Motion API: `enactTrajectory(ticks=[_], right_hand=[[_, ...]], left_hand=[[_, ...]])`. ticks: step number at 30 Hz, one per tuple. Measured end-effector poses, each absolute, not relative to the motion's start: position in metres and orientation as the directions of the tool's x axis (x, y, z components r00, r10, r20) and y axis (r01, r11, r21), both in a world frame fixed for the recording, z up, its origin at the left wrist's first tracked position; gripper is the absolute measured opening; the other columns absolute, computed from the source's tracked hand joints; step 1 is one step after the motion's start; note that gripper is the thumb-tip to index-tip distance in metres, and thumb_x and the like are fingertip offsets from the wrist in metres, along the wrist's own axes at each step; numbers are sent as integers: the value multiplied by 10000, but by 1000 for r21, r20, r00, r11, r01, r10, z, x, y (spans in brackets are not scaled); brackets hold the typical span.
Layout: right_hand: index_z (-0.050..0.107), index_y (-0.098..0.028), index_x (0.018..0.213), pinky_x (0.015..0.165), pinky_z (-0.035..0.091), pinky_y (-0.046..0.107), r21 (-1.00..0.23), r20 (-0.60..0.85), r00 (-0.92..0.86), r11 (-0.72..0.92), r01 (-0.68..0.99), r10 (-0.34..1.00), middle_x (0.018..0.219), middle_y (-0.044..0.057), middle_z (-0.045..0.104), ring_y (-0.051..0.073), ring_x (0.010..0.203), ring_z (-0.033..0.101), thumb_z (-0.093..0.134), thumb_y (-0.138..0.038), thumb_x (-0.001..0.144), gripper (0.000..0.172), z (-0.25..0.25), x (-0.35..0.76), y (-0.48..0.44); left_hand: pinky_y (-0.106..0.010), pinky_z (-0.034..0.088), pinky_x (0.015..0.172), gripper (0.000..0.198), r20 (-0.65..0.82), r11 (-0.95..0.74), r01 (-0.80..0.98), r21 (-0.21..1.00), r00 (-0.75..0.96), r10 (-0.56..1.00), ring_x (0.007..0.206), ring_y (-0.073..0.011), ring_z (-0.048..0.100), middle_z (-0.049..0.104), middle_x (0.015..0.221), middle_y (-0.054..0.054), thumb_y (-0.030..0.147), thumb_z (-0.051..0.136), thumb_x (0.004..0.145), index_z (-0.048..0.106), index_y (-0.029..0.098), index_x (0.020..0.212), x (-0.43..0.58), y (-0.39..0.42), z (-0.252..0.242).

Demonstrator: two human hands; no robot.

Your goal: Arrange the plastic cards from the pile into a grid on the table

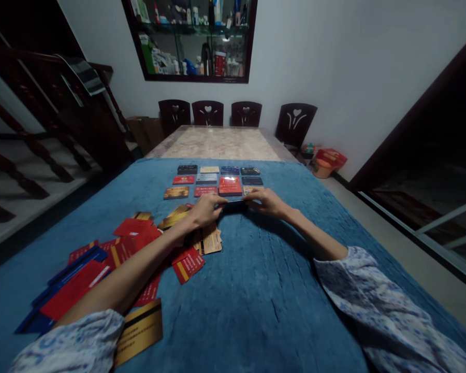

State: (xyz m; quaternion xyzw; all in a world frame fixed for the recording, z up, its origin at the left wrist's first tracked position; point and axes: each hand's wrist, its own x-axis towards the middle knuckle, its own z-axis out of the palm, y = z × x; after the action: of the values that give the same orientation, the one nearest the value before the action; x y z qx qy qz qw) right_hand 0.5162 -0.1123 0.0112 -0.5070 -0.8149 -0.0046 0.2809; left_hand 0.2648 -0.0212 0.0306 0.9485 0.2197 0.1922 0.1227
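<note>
Both my hands hold one dark card [235,202] between them, seen nearly edge-on above the blue cloth. My left hand [207,209] pinches its left end, and my right hand [266,202] grips the right end. Just beyond them, several small stacks of cards lie in rows, among them a bright red stack [230,185], a gold stack [176,192] and a dark blue stack [252,181]. Under and beside my left forearm spreads a loose heap of red cards [135,228], blue cards and gold cards. A gold card [142,331] lies by my left sleeve.
The blue cloth [248,311] covers the near part of a long stone-topped table [225,142]. Dark chairs [207,113] stand at its far end. A wooden stair railing is on the left; an orange bucket [321,168] sits on the floor to the right.
</note>
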Motion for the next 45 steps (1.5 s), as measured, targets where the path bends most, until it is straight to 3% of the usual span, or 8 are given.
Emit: enactTrajectory(ticks=[9,21,32,37,45], right_hand=[[686,-188,1137,791,492,309,-286,478,-307,477,831,823,1020,89,715,190,856,667,579,-125,905,263,14,511,-116],[661,-207,1122,744,459,298,-175,472,-306,428,887,827,941,80,711,217,874,646,598,-150,889,248,10,508,-116],[569,-178,1280,757,441,325,-171,397,-307,398,901,865,1018,103,715,239,870,633,659,-228,809,482,3,505,-116],[549,-198,1309,726,446,322,-194,384,-260,353,915,886,1062,104,713,240,858,642,652,-272,822,503,-1,500,-115],[536,-148,1285,880,495,421,-195,425,-289,398,896,858,1170,174,658,313,1050,625,665,-213,762,542,-3,499,-111]], left_hand=[[-332,549,874,333,360,-857,367,362,793,492,911,-211,695,757,995,-84,120,580,859,793,203,1102,264,-19,24],[-364,541,859,389,403,-874,350,337,785,470,904,-229,672,708,977,-78,81,537,853,739,222,1154,263,-18,18],[-440,493,933,468,310,-865,447,227,809,500,1004,-280,665,743,1018,-95,90,505,853,658,204,1280,264,-30,25],[-466,464,950,485,262,-841,503,199,800,540,1036,-300,669,743,1071,-114,93,479,872,619,194,1325,265,-37,28],[-479,436,978,491,241,-823,529,206,788,567,1121,-318,652,729,1162,-131,94,483,881,585,187,1352,266,-38,26]])
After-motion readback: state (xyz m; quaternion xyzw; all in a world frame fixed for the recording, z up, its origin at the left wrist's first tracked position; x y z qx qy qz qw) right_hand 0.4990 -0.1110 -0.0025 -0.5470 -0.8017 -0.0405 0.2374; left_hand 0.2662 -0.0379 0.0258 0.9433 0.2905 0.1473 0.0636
